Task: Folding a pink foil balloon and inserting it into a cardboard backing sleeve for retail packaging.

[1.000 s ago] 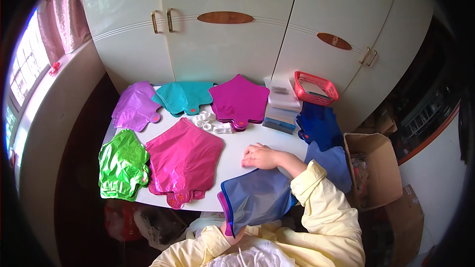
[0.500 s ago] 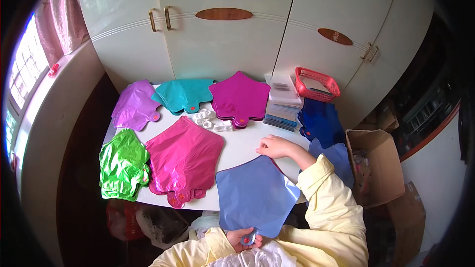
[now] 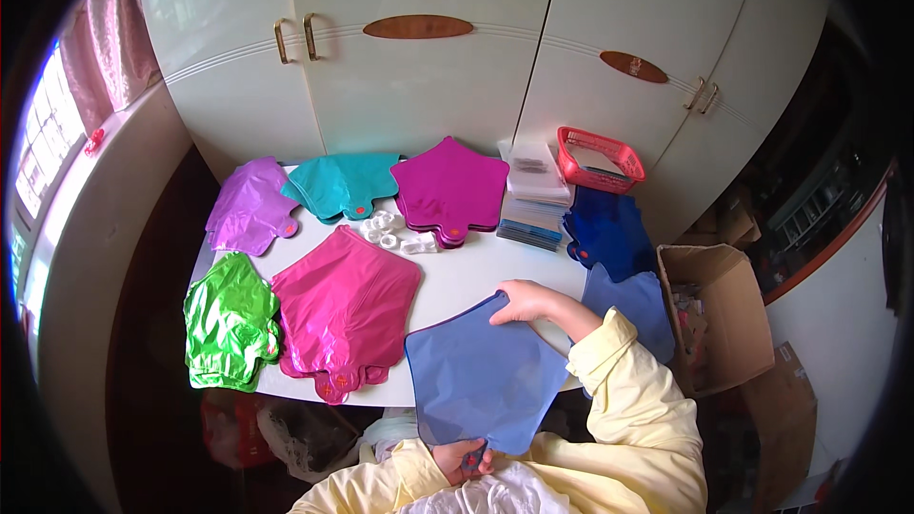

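A flat, uninflated blue star-shaped foil balloon spans from the table's front edge to my lap. My left hand is closed around its tail, where a small red mark shows. At the star's far point, my right hand pinches the edge between thumb and fingers. To the left lies a pile of pink star foil balloons. More blue foil balloons lie under and beside my right forearm.
Green, lilac, teal, magenta and dark blue foil balloons lie around the white table. White clips or rolls, stacked clear packets and a red basket sit at the back. A cardboard box stands right.
My right hand has closed on the far point of the blue balloon, which it was hovering over before. The left hand keeps its hold on the tail. The view has shifted slightly.
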`<act>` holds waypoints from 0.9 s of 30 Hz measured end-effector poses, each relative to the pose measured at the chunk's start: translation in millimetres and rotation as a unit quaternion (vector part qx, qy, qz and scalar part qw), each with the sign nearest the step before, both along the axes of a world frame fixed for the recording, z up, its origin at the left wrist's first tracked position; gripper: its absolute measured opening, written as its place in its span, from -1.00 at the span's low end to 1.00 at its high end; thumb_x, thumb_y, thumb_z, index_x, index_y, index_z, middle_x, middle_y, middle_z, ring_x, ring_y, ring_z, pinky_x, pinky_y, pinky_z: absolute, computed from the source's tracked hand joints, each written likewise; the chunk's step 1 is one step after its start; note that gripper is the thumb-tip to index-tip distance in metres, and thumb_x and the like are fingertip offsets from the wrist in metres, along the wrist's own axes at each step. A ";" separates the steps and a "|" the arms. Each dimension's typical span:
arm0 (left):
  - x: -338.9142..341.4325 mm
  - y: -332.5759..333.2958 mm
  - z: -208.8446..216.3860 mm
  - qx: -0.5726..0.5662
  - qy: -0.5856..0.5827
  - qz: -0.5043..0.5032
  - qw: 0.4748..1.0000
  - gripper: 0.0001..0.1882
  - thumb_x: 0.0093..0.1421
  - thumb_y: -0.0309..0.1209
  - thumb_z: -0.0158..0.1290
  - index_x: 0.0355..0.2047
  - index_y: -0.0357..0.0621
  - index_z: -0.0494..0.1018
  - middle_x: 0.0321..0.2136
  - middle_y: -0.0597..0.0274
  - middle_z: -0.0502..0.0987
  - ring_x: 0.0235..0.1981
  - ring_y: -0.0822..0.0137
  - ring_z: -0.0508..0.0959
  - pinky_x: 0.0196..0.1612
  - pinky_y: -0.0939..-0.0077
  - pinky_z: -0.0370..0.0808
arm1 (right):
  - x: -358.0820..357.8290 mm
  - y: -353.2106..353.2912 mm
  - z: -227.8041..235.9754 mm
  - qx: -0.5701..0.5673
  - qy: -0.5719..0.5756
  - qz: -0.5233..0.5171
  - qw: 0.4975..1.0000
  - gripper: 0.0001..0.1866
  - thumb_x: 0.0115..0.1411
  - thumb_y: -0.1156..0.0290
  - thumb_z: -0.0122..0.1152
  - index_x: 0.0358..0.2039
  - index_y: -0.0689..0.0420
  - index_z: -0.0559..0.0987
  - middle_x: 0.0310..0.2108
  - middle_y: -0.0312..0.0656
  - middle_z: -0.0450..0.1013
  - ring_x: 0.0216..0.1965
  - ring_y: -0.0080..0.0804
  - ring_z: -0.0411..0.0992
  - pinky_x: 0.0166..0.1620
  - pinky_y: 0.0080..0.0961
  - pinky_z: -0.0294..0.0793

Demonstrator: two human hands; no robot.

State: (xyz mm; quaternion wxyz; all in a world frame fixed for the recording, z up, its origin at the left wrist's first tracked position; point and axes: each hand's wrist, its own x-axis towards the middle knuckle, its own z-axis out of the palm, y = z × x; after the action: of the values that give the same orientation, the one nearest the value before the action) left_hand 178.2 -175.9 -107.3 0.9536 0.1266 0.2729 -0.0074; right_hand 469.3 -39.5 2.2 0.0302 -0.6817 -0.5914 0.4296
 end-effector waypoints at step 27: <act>2.0 -1.1 -8.6 -0.035 0.023 0.015 0.999 -0.84 0.35 -0.41 -0.18 -0.17 -0.19 0.35 -0.43 0.13 0.50 -0.42 0.22 0.53 -0.06 0.16 0.49 | -2.2 -16.2 18.8 0.117 0.195 0.121 0.966 -0.58 -0.03 0.39 0.22 -0.10 0.11 0.43 -0.03 -0.07 0.39 0.00 -0.18 0.37 0.06 -0.34 0.34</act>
State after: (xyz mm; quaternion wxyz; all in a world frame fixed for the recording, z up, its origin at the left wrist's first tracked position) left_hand 180.2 -177.0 -115.9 0.9509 0.0891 0.2963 -0.0059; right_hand 467.0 -55.6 21.0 0.1718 -0.4996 -0.6985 0.4827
